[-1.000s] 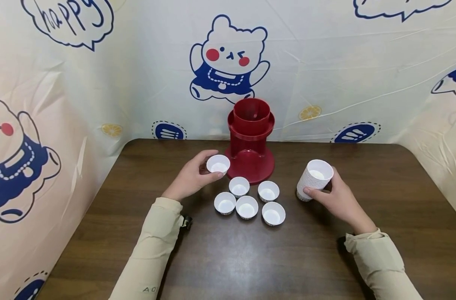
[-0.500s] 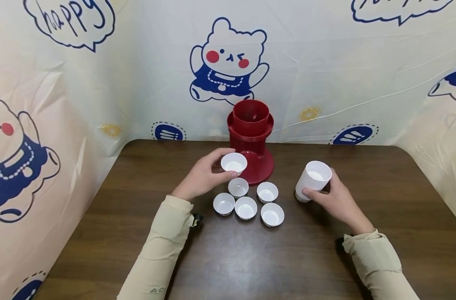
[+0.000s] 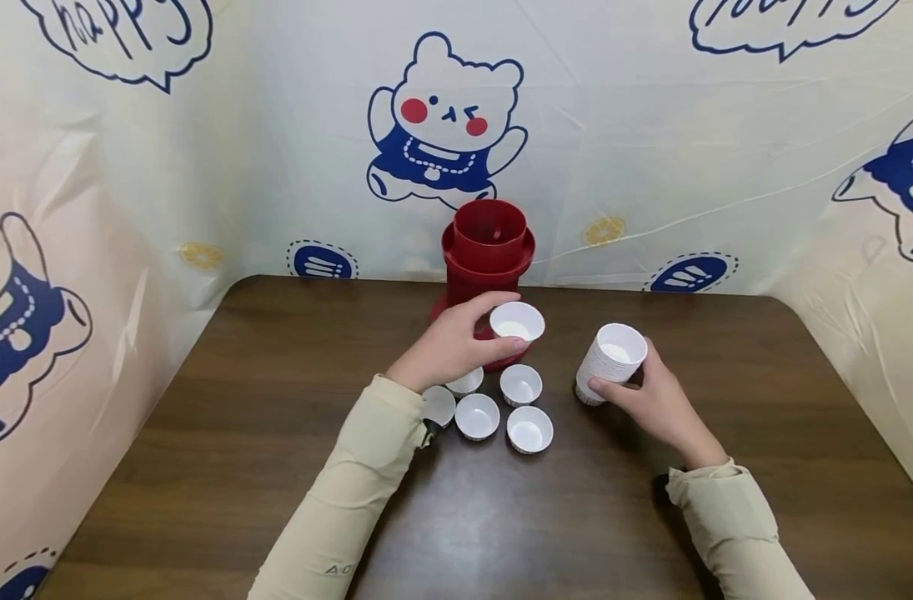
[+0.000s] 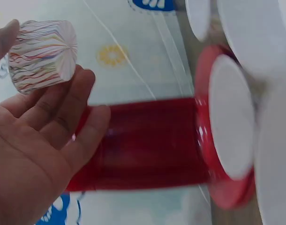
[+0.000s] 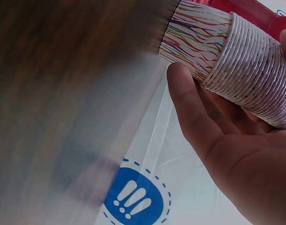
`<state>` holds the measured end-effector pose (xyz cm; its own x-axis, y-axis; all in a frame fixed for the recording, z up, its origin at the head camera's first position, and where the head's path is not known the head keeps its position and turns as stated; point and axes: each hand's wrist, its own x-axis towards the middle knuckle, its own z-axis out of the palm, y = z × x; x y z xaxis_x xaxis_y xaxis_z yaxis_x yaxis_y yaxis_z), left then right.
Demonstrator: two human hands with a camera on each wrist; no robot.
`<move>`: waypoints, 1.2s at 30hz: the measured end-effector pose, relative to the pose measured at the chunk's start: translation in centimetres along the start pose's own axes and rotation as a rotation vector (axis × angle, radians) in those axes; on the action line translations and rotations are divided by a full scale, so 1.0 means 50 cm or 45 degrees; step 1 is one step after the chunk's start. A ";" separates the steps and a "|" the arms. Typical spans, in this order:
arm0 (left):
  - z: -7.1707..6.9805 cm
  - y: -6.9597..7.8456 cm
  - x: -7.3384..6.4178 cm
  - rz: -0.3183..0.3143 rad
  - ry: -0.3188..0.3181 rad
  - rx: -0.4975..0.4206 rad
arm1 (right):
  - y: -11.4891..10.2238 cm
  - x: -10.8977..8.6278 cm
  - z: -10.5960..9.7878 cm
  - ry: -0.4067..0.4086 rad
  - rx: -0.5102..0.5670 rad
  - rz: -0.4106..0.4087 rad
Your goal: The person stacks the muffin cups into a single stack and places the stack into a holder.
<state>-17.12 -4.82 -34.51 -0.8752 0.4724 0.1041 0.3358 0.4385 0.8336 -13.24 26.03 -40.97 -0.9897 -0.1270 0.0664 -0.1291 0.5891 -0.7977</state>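
My left hand (image 3: 450, 343) pinches a small paper baking cup (image 3: 518, 323) between thumb and fingers, in front of the red plastic stand (image 3: 486, 265). In the left wrist view this cup (image 4: 44, 56) shows coloured wavy lines outside. A tall, tilted stack of the same cups (image 3: 610, 363) is gripped by my right hand (image 3: 660, 410); the right wrist view shows the nested rims of the stack (image 5: 255, 65). Several single cups stand upright on the table, among them a front right cup (image 3: 529, 430) and a middle cup (image 3: 477, 417). My left forearm partly covers the leftmost cup (image 3: 438, 407).
The brown wooden table (image 3: 576, 517) has its far edge against a printed cloth backdrop (image 3: 291, 150). The red stand's round base is partly hidden behind my left hand. Cloth also hangs along both sides.
My left hand has moved right with its baking cup, from left of the red stand to in front of it. My right hand still holds the stack; the head view has shifted slightly.
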 end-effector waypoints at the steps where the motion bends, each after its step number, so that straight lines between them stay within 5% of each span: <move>1: 0.006 0.006 0.005 0.006 -0.012 0.015 | -0.001 -0.001 0.000 0.000 0.000 0.001; 12: 0.079 0.070 0.068 0.024 -0.081 0.037 | 0.005 -0.004 -0.005 -0.005 -0.017 -0.016; 25: 0.127 0.087 0.106 -0.012 -0.136 0.028 | 0.002 -0.001 -0.003 -0.007 -0.014 -0.047; 36: 0.165 0.110 0.129 0.063 -0.178 0.060 | 0.010 0.004 -0.003 -0.041 -0.006 -0.083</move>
<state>-18.04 6.93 -33.72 -0.8013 0.5947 0.0648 0.3959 0.4460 0.8027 -13.51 26.41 -41.25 -0.9766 -0.1908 0.0991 -0.1939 0.5825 -0.7893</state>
